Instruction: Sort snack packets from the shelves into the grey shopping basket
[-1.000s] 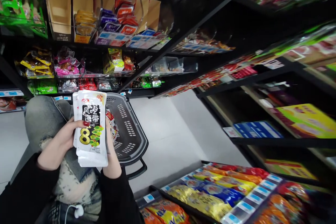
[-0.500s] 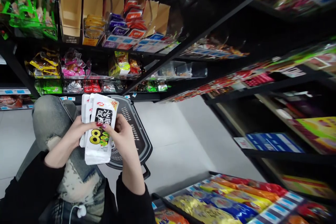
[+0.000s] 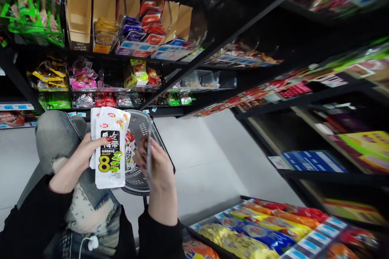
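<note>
My left hand (image 3: 86,151) grips a small stack of white snack packets (image 3: 110,153), its thumb across the black label of the top one. That packet shows a big yellow 8 and green pieces. To the right, my right hand (image 3: 161,166) holds one snack packet (image 3: 149,151) turned edge-on, so its front is not visible. Behind both hands stands a grey shopping basket (image 3: 140,184) on the floor. Inside it lie several small red, white and black packets (image 3: 130,151), partly covered by the stack.
Black shelves hold bagged snacks (image 3: 50,73) and cardboard boxes (image 3: 79,12) in front of me. A low display of colourful bags (image 3: 261,226) is at the lower right. More shelving (image 3: 313,164) runs along the right. My bent knee (image 3: 54,133) is beside the basket.
My right hand has moved right, away from the stack, taking one packet with it and turning it edge-on. My left hand keeps the rest. Packets in the basket now show between my hands.
</note>
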Demonstrator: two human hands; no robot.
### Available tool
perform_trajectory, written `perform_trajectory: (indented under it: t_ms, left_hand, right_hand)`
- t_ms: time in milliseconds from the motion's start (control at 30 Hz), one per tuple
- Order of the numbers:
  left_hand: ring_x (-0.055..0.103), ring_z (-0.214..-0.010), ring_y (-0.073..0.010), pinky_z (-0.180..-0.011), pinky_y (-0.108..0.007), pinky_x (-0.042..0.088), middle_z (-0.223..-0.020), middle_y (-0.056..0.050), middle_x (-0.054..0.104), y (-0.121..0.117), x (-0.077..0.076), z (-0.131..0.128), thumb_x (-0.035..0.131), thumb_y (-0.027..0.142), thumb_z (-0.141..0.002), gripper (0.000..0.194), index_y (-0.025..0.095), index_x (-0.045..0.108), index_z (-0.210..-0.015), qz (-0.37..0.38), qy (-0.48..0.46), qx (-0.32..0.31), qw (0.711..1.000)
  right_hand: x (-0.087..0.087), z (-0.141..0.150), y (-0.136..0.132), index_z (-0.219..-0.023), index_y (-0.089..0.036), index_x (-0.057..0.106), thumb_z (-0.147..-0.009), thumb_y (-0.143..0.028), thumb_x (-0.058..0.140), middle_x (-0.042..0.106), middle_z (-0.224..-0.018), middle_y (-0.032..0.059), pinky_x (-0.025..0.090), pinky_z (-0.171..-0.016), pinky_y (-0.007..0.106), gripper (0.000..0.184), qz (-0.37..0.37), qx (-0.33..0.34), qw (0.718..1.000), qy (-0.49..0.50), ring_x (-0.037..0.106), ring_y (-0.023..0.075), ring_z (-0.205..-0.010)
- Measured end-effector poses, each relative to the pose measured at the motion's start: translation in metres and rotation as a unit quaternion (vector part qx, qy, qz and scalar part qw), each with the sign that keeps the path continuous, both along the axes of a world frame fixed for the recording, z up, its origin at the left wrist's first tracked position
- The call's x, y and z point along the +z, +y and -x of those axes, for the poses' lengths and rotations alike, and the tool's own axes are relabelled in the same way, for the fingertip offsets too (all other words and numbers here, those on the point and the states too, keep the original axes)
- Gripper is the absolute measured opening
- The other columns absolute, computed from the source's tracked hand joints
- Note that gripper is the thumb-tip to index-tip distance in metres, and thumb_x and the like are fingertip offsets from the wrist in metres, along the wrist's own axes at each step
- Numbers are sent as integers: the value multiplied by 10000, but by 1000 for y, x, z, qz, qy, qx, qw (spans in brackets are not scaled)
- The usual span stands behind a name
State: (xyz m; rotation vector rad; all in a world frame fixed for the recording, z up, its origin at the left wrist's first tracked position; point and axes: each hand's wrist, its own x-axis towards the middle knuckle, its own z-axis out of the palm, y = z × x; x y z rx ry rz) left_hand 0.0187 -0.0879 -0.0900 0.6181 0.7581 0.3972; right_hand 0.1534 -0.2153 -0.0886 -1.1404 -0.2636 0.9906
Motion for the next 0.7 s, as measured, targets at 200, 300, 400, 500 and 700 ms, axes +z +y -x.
perform_trajectory:
  t_ms: [200,300,400,500,700]
  left_hand:
    - [695,-620,-227,-583,-298,552,-742,-76,757,1,2,-1,784,196,-513,356,123,690,-849,26,7,25,999]
    - [696,-614,-227,-577,-297,554,-731,-72,755,2,4,-1,782,195,-515,362,126,685,-857,29,10,23,999]
    - [690,-593,-223,-575,-299,558,-692,-65,748,2,5,-1,777,188,-507,356,122,682,-844,32,19,34,999]
    - [684,-581,-209,-563,-287,555,-695,-63,748,2,6,-1,774,176,-495,348,124,680,-825,42,28,45,998]
    - [676,-562,-190,-546,-269,554,-662,-38,742,1,4,2,771,173,-497,319,134,683,-800,44,14,48,998]
  right_hand:
    - [-28,9,2,-791,-195,457,-892,-321,506,279,-461,-161,61,-246,76,169,-232,138,906,326,59,-38,-214]
    - [-30,11,12,-872,-183,442,-936,-192,437,315,-502,-147,138,-265,39,64,-318,120,823,454,278,-38,-241]
    - [-25,8,22,-919,-177,416,-942,-119,390,325,-541,-135,227,-304,40,67,-327,68,786,520,392,-27,-310]
    - [-21,5,27,-926,-175,419,-945,-112,361,332,-549,-129,250,-317,52,87,-323,59,790,517,394,-20,-317]
    - [-21,8,18,-864,-171,523,-919,-209,440,337,-514,-121,180,-301,75,106,-333,139,862,357,228,-27,-265]
